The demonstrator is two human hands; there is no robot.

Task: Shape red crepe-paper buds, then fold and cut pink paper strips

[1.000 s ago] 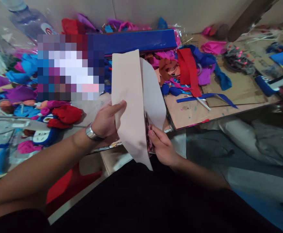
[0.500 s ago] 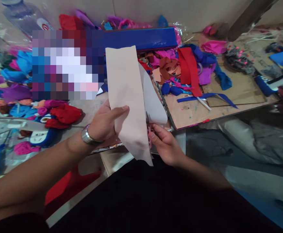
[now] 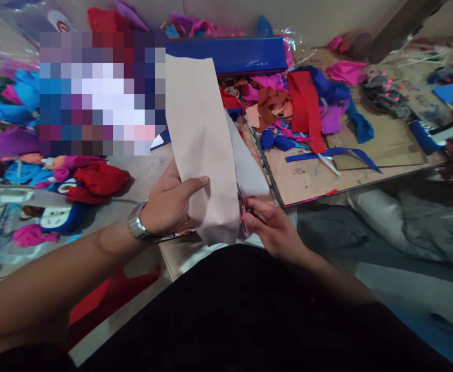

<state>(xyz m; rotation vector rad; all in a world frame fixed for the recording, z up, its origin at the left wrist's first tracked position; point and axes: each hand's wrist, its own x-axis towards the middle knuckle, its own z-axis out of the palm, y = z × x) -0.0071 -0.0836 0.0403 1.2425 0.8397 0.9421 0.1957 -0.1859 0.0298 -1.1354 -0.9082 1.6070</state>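
My left hand (image 3: 170, 204) pinches a long pale pink sheet of paper (image 3: 199, 134) that stands nearly upright in front of me, thumb on its near face. A watch (image 3: 135, 227) sits on that wrist. My right hand (image 3: 271, 227) grips pink-handled scissors (image 3: 242, 209) at the sheet's right edge; the blades are mostly hidden behind the paper. A paler cut flap (image 3: 247, 168) curls away to the right of the scissors.
Crumpled blue, red, magenta and purple paper scraps (image 3: 98, 181) litter the table. A long blue box (image 3: 230, 54) lies at the back. A red strip (image 3: 306, 108) and blue strip (image 3: 329, 154) rest on a cardboard sheet (image 3: 366, 155). Grey cloth (image 3: 405, 227) lies at right.
The pink sheet has slid upward and left, with less of it hanging below my hands. The scissors stay at its right edge and the cut flap has grown shorter in view.
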